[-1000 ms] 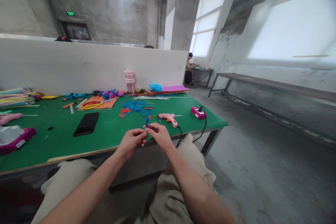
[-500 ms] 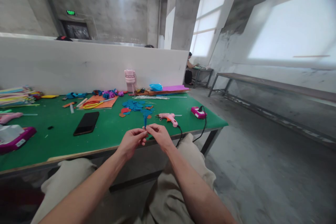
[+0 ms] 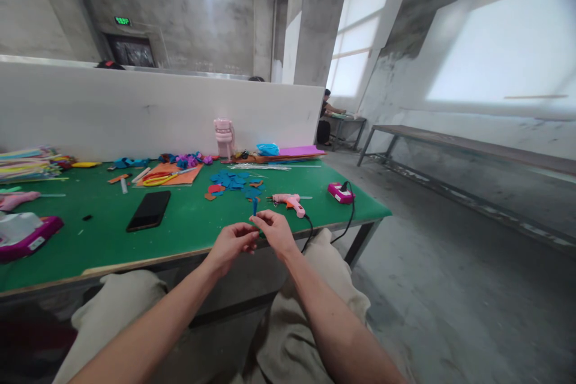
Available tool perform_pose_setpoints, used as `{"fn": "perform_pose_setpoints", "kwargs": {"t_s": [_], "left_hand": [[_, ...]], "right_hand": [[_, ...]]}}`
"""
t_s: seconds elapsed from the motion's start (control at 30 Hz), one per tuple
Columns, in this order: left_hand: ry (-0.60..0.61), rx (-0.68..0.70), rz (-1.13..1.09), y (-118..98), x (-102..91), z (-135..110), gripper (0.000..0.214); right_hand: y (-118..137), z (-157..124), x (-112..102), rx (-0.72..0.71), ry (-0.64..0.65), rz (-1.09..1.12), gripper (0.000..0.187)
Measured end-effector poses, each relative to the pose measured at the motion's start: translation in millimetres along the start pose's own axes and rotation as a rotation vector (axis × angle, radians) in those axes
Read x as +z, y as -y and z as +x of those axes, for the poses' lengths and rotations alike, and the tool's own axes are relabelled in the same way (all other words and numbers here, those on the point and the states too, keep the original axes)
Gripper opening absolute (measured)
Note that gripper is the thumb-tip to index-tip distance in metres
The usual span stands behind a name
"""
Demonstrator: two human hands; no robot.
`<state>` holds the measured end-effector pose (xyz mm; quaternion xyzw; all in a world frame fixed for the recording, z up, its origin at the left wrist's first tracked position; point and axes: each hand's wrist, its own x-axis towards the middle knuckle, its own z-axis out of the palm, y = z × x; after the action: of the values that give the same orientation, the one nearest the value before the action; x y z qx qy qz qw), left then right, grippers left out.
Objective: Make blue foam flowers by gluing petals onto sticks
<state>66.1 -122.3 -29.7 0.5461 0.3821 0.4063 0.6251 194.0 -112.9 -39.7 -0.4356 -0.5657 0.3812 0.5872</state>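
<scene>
In front of the table edge, a narrow blue strip (image 3: 254, 206), perhaps paper or felt, stands upright from my fingertips. My right hand (image 3: 276, 233) pinches it between thumb and forefinger. Close against it from the left, my left hand (image 3: 231, 244) has its thumb and fingers drawn together at the strip's lower end, which the fingers hide. Just beyond lies a loose pile of blue cut pieces (image 3: 231, 180), with a few red and orange pieces (image 3: 215, 189) among them. To the right of my right hand, a pink glue gun (image 3: 290, 201) lies on its side.
On the green table (image 3: 193, 216) are a black phone (image 3: 149, 210), yellow-handled scissors (image 3: 159, 179) on orange sheets, and a magenta power block (image 3: 341, 192) with a black cord. A pink tumbler (image 3: 224, 138) stands by the white partition (image 3: 171, 111). Another person sits at a far table.
Both hands have shifted slightly to the right with the blue strip. Its wide upper part no longer shows; only a short, narrow length stands above the fingers.
</scene>
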Motion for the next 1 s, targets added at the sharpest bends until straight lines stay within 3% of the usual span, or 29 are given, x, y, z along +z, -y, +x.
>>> {"fn": "perform_pose_setpoints", "kwargs": {"t_s": [0.33, 0.57, 0.77, 1.0], "left_hand": [[-0.003, 0.014, 0.023, -0.5, 3.1, 0.1, 0.027], [-0.018, 0.027, -0.037, -11.3, -16.4, 5.0, 0.030], [0.035, -0.013, -0.235, -12.2, -26.9, 9.8, 0.018], [-0.043, -0.026, -0.188, -15.3, -26.8, 9.6, 0.019]], "right_hand": [[4.9, -2.6, -1.9, 0.048, 0.081, 0.065, 0.023], [-3.0, 5.6, -10.1, 0.027, -0.062, 0.171, 0.020], [-3.4, 5.4, -8.9, 0.063, -0.048, 0.200, 0.020], [-2.3, 3.1, -4.1, 0.079, -0.005, 0.203, 0.019]]}}
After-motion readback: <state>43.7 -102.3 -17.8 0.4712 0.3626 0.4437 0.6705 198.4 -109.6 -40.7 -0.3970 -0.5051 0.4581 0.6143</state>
